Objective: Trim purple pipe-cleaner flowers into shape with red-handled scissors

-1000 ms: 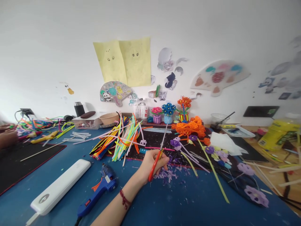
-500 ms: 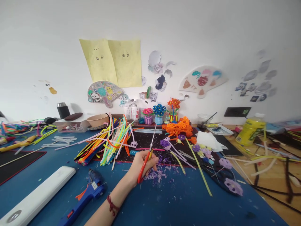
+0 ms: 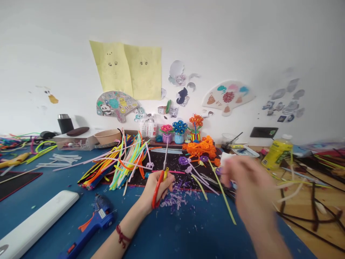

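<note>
**Scissors and Fuzzy Stems: Handling Notes**

Scissors (image 3: 161,177): located above the middle of the bench (image 3: 188,233), in the left hand (image 3: 153,187). The left hand is curled around the orange handles; the blades point away from the person and appear to lie together. Judged handling: light, rigid, smooth. Grip at the handle loops only; keep fingers clear of the blades.

Right hand (image 3: 250,185): raised in front of the purple flower parts and white paper (image 3: 224,157) on the right side. Motion blur covers it. Whether the fingers are spread or pinching anything cannot be told.

Purple flowers (image 3: 184,160): on the black mat (image 3: 174,158), beyond the purple clippings (image 3: 175,200). Judged handling: very light, soft, easily crushed. Hold by the stem; do not squeeze the petals.

Yellow-green stem (image 3: 223,196): lies to the right of the clippings, its near end on the bench. Judged handling: fuzzy, not slippery, bendable. Pinch near mid-length to limit sagging. Clippings are likely to scatter or cling to fingers if brushed.
</note>
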A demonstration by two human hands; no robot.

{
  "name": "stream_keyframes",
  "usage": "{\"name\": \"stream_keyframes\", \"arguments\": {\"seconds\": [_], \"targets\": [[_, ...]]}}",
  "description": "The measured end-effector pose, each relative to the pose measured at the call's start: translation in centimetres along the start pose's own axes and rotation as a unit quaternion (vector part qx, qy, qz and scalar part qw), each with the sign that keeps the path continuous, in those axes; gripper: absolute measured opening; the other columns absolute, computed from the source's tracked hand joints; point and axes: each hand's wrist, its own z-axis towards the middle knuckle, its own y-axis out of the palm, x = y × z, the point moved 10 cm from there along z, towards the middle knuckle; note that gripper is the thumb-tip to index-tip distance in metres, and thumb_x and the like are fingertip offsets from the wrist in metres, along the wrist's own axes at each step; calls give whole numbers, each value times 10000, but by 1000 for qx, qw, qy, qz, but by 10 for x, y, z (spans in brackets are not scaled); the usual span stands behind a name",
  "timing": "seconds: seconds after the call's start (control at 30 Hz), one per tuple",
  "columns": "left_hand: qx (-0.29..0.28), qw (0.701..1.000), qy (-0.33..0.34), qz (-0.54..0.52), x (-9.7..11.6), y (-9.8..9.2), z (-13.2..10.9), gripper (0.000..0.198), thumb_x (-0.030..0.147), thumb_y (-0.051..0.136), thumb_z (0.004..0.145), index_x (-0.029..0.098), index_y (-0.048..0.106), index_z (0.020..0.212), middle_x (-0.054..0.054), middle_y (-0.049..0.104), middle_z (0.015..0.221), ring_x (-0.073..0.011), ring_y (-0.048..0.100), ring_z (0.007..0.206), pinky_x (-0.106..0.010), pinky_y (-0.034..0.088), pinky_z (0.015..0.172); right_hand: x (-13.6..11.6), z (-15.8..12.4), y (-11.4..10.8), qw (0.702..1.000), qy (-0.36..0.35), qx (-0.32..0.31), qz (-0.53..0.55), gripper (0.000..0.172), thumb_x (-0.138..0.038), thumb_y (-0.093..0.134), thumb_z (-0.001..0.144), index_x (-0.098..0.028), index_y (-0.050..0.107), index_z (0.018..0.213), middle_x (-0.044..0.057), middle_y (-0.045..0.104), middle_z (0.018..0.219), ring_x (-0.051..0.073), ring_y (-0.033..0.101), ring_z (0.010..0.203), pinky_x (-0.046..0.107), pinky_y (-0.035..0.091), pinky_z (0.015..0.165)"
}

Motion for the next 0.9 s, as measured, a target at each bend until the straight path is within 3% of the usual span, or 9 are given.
{"name": "stream_keyframes", "arguments": {"seconds": [0.1,0.17,0.27,0.43,0.53,0.63,0.77,0.9], "targets": [[22,1000,11,1,3,-6,1,393,520,646,722,163,508,633,70,491,440,-18,326,281,-164,215,310,33,9,78,970,68,-234,-2,319,-463,655,765,-147,686,792,10,612,597,131,548,468,242,418,429],[28,999,14,6,4,-8,1,388,522,648,719,164,512,657,72,488,446,-20,329,285,-164,212,308,50,8,113,940,100,-323,46,359,-493,668,736,-148,689,831,13,623,612,134,552,470,246,418,437],[24,1000,9,15,4,-8,0,384,524,640,728,166,511,669,83,463,440,-18,320,293,-160,212,311,60,10,122,936,109,-311,128,381,-507,681,724,-146,688,846,19,630,655,119,548,514,243,427,492],[-6,999,-13,33,7,3,-4,391,530,638,724,175,496,643,103,389,396,-16,285,299,-158,200,323,58,3,113,919,135,-282,240,383,-476,687,747,-193,667,1004,3,627,716,97,524,527,250,412,532],[-14,999,-20,47,8,9,-7,407,530,643,713,179,470,600,93,398,403,-21,284,314,-163,188,328,54,6,107,920,135,-260,261,411,-443,692,756,-220,638,1097,-1,614,742,94,509,524,253,393,526],[-11,998,-14,65,11,9,-8,407,528,617,737,174,486,586,79,421,413,-27,294,329,-169,194,342,51,11,101,931,116,-242,246,351,-409,694,763,-197,680,1042,4,586,743,81,457,527,246,339,508],[23,995,6,95,15,-5,-4,412,537,573,767,149,585,628,37,507,476,-52,354,381,-188,268,388,54,15,94,941,106,-231,224,346,-411,686,771,-173,703,1022,16,559,764,61,339,501,260,225,485],[92,989,35,111,20,-27,0,344,476,680,687,148,587,644,33,527,553,-74,413,502,-181,298,455,56,14,98,942,104,-238,211,405,-418,682,773,-159,679,1085,22,548,761,72,323,516,275,184,508]]}}
